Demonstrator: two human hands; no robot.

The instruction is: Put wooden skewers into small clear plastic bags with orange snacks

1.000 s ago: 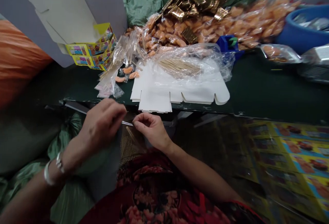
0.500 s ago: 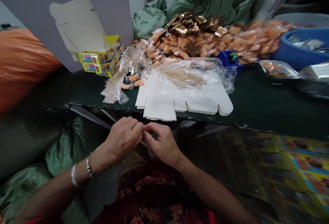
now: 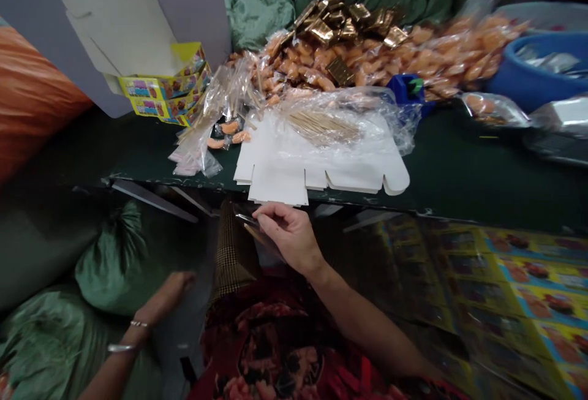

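My right hand pinches a small clear plastic bag between thumb and fingertips, just below the table's front edge. A thin light-brown strip, perhaps a wooden stick, shows along the bag; its far end is hidden under the hand. Down at the left, my left hand hangs low near a tied green sack, away from the bag. Its fingers are smeared by motion. Nearest to my right hand on the table lie flat white cardboard box blanks, with a plastic bag of thin wooden sticks on top.
Orange wrapped pieces and gold packets are heaped at the back. Yellow printed boxes stand at left beside loose clear bags. A blue tub sits at right. Printed yellow sheets lie below the table.
My hands have come apart. The left hand has dropped down and to the left, while the right hand stays near the table edge with the plastic bag now showing.
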